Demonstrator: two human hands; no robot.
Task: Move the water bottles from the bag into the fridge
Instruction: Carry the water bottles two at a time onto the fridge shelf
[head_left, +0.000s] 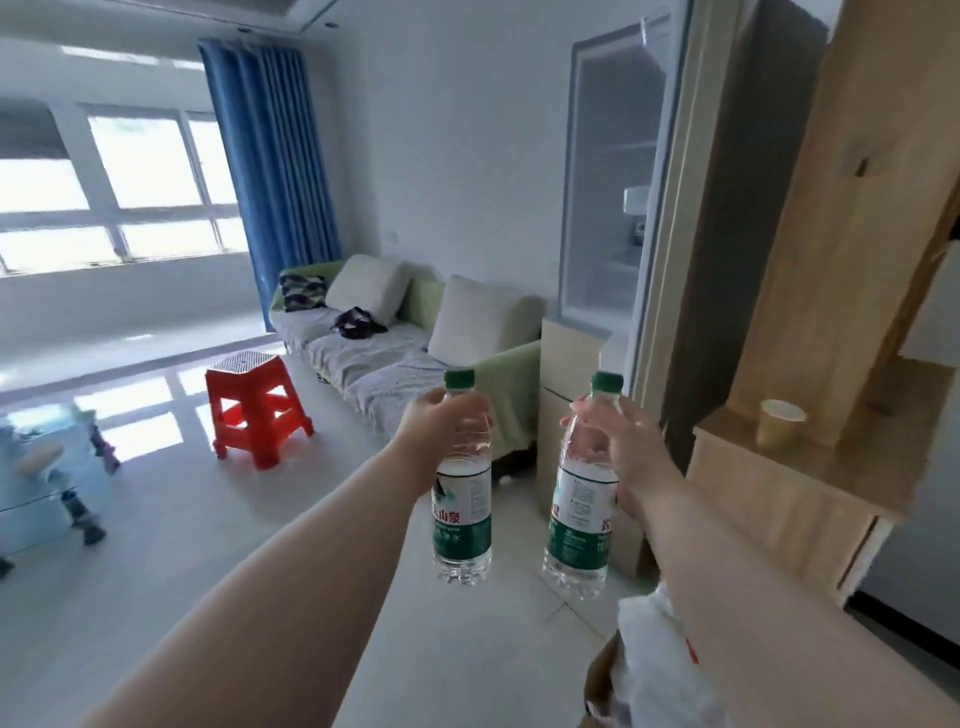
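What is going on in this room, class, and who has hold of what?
A person holds two capped water bottles upright, one in each hand. The left hand grips the left bottle near its neck, and the right hand grips the right bottle the same way. Both bottles hang in the air, out of the white bag at the lower right. The fridge ahead stands open; neither bottle is in it yet.

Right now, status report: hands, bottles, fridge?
Left hand grips left water bottle, right hand grips right water bottle. Fridge door open ahead. Plastic bag below right forearm.
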